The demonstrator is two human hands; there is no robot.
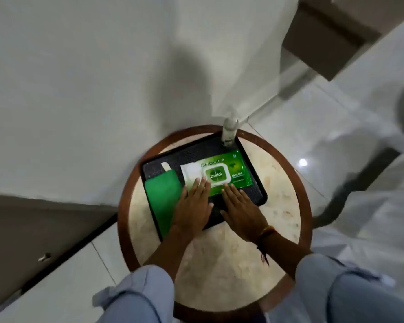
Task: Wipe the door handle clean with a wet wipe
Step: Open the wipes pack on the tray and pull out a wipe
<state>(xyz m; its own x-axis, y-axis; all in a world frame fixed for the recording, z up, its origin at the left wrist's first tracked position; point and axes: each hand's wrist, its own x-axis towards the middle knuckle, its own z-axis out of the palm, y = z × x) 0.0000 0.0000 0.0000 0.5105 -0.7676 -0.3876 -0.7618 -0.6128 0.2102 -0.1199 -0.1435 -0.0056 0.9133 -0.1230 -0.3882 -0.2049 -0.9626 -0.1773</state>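
A green pack of wet wipes (233, 173) lies flat on a black tray (254, 194), its lid closed. My left hand (193, 206) rests palm down on the tray, fingers straight, fingertips touching the pack's near edge. Just to its right, my right hand (240, 210) lies the same way, its fingertips at the pack's near edge too. Neither hand holds anything. No door handle is in view.
The tray sits on a round table (219, 264) with a brown wooden rim. A folded green cloth (161, 194) lies at the tray's left end, and a white bottle (229, 131) stands at its far corner. White walls and a tiled floor surround the table.
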